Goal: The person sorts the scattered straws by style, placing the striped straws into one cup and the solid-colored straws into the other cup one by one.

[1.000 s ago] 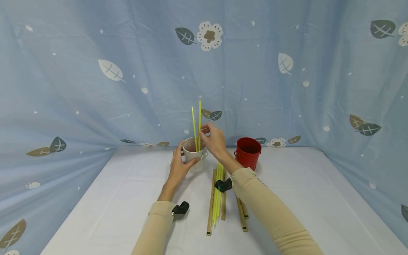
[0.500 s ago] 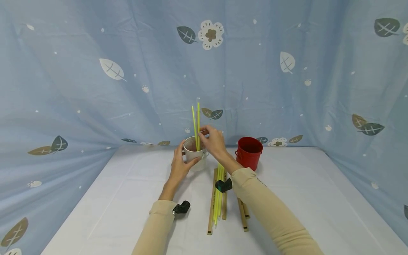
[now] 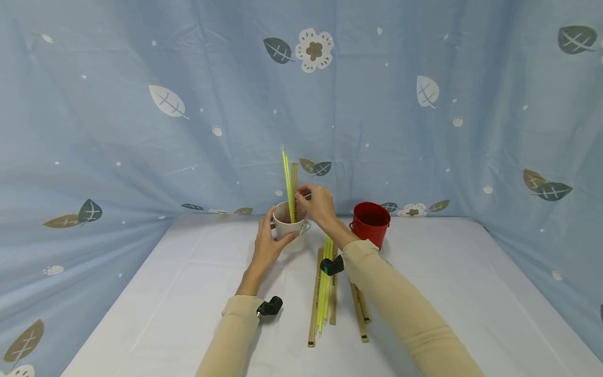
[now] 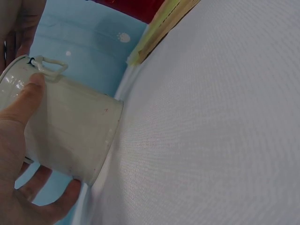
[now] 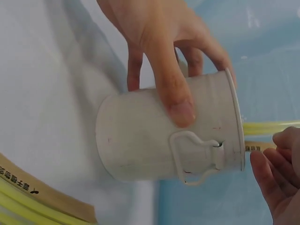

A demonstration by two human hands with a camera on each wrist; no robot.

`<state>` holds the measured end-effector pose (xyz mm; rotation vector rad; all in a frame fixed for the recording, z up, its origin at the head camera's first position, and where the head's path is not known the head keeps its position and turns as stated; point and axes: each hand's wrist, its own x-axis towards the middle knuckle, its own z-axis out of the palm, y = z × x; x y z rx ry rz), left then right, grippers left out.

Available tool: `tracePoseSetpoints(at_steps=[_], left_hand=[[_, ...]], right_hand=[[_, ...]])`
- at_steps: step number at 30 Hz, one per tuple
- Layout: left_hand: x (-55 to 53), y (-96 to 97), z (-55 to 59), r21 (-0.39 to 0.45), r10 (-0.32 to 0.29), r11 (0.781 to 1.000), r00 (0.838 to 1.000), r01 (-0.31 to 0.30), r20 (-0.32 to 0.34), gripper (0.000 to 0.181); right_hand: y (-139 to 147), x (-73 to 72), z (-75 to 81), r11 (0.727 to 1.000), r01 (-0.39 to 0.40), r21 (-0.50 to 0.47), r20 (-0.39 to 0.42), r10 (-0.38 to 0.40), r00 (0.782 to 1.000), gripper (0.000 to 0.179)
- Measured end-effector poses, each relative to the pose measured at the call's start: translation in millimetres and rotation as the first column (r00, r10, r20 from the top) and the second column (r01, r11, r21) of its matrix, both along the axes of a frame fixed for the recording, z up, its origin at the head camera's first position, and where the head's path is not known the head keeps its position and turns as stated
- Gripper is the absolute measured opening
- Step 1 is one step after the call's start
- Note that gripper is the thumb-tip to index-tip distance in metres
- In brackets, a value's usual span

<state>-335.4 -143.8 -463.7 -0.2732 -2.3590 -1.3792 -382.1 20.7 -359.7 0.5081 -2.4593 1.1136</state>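
My left hand [image 3: 265, 247] grips the side of a small white bucket [image 3: 285, 231], thumb towards me and fingers round the other side. Thin yellow-green sticks [image 3: 287, 180] stand in it, leaning left. My right hand [image 3: 321, 205] pinches a narrow brown printed paper strip [image 3: 294, 179] at the bucket's rim; its lower end is inside the bucket. The right wrist view shows the strip [image 5: 253, 148] between thumb and fingertips, beside a yellow stick [image 5: 267, 127]. The bucket's inside is mostly hidden.
A red bucket [image 3: 370, 226] stands at the back right. Several yellow sticks [image 3: 324, 298] and brown paper strips [image 3: 313, 314] lie on the white table in the middle, with more brown strips [image 3: 359, 314] under the right forearm. A blue patterned curtain [image 3: 226, 104] hangs behind.
The yellow stick at my right fingers has shifted left against the other one. The brown strip now shows at my right fingertips. My left hand keeps its hold on the bucket.
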Motion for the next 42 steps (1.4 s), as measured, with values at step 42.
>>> tracePoseSetpoints(at_steps=[42], left_hand=[[0.4,0.5,1.9,0.02,-0.001,1.0,0.999,0.0,0.038,0.096]], right_hand=[[0.7,-16.5,15.2,0.992,0.012,-0.125,0.164,0.008,0.986,0.031]])
